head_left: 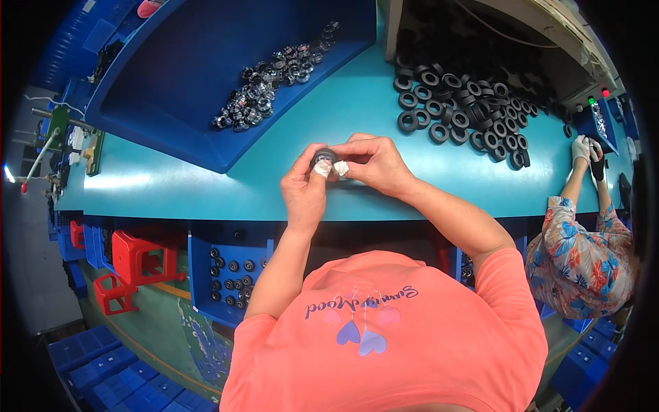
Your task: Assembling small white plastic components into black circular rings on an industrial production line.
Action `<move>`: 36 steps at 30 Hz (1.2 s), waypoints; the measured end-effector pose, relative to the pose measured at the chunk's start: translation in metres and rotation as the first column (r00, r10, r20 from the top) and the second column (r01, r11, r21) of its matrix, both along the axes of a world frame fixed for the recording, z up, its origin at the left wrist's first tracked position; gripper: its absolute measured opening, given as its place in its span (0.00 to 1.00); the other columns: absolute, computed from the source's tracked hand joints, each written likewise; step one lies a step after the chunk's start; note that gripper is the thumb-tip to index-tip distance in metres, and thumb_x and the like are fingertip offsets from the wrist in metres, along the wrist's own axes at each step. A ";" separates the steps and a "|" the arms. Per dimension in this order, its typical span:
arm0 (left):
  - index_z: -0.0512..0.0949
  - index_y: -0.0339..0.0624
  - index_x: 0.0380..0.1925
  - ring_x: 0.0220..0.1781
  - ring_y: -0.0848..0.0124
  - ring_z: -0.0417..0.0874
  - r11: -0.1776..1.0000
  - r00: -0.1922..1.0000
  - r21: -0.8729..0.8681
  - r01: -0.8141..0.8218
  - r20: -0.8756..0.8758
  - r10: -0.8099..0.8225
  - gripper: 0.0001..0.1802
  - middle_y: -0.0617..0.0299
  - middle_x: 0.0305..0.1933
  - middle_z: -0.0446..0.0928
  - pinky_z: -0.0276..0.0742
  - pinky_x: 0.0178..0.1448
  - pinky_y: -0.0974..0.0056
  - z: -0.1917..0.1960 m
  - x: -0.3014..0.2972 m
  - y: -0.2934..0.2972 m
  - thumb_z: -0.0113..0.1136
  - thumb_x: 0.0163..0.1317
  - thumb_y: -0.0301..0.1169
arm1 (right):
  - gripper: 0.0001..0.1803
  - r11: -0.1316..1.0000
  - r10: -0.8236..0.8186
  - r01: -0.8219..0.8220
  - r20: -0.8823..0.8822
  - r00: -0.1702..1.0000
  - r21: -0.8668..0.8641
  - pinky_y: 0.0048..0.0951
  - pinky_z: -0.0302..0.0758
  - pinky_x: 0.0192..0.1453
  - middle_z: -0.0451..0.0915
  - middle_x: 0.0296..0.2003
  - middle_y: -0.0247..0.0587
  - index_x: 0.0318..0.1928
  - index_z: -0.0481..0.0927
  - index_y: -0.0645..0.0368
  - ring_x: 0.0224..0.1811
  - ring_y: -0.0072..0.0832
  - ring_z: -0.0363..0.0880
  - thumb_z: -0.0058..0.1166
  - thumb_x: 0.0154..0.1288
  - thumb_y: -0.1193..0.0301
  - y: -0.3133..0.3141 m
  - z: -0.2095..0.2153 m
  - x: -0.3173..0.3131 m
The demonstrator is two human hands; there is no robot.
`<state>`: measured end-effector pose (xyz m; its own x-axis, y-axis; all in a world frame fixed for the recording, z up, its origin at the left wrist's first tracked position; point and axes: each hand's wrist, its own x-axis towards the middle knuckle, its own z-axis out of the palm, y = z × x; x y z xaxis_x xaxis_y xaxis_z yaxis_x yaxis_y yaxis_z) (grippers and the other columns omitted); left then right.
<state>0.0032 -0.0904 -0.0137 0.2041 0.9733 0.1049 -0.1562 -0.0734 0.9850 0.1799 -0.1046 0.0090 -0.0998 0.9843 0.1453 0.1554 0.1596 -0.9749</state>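
Note:
Above the front part of the teal tabletop, my left hand (304, 192) and my right hand (379, 165) meet around a small black tyre (325, 155). Fingers of both hands are closed on it, and both thumbs, wrapped in white tape, press at its near side. Something pale and shiny shows inside the ring, too small to make out. Beyond my right hand lies a heap of loose black tyres (458, 118). Shiny chrome wheel hubs (255, 101) sit in a pile in the blue bin to the far left of my hands.
A large blue bin (158, 103) rests tilted on the teal table (171, 180). Below the edge, a blue crate (206, 305) holds several finished-looking wheels. Red stools (143, 257) stand left. On the right, a co-worker in a floral shirt (583, 261) works with gloved hands.

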 end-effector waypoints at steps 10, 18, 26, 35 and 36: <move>0.80 0.33 0.55 0.45 0.71 0.83 0.995 0.963 0.001 0.097 -0.252 -0.094 0.15 0.58 0.46 0.82 0.84 0.47 0.66 0.000 -0.017 0.013 0.57 0.72 0.27 | 0.14 0.996 -0.058 0.044 -0.169 0.984 -0.081 0.27 0.81 0.41 0.87 0.33 0.43 0.44 0.89 0.59 0.35 0.26 0.85 0.70 0.56 0.70 -0.001 -0.015 -0.009; 0.83 0.32 0.48 0.35 0.76 0.81 0.998 0.963 0.051 0.025 -0.270 -0.010 0.11 0.61 0.38 0.81 0.81 0.33 0.71 0.007 0.003 0.017 0.54 0.71 0.23 | 0.15 0.988 -0.058 0.055 0.015 0.998 0.147 0.31 0.80 0.41 0.86 0.32 0.44 0.43 0.90 0.55 0.34 0.31 0.84 0.71 0.55 0.65 0.000 -0.014 0.010; 0.81 0.35 0.53 0.38 0.75 0.82 0.990 0.927 0.115 0.082 -0.374 -0.033 0.14 0.59 0.43 0.81 0.81 0.40 0.70 0.003 0.004 0.027 0.54 0.71 0.22 | 0.15 0.998 -0.058 0.055 -0.104 0.993 -0.030 0.27 0.80 0.43 0.86 0.36 0.39 0.47 0.87 0.62 0.38 0.24 0.84 0.66 0.62 0.68 0.006 -0.018 0.010; 0.73 0.31 0.63 0.55 0.65 0.82 0.936 0.874 0.230 0.268 -0.467 -0.135 0.26 0.52 0.54 0.81 0.77 0.61 0.62 0.022 0.017 0.023 0.63 0.64 0.23 | 0.15 0.980 -0.074 0.017 -0.279 0.957 -0.200 0.26 0.80 0.46 0.84 0.40 0.35 0.49 0.83 0.63 0.42 0.20 0.81 0.64 0.63 0.73 0.018 -0.029 0.013; 0.73 0.32 0.63 0.55 0.67 0.82 0.939 0.881 0.223 0.261 -0.453 -0.137 0.26 0.52 0.54 0.81 0.77 0.61 0.63 0.022 0.020 0.023 0.63 0.64 0.23 | 0.15 0.978 -0.082 0.018 -0.305 0.949 -0.206 0.26 0.80 0.47 0.83 0.40 0.34 0.49 0.82 0.62 0.42 0.20 0.81 0.64 0.62 0.74 0.017 -0.031 0.015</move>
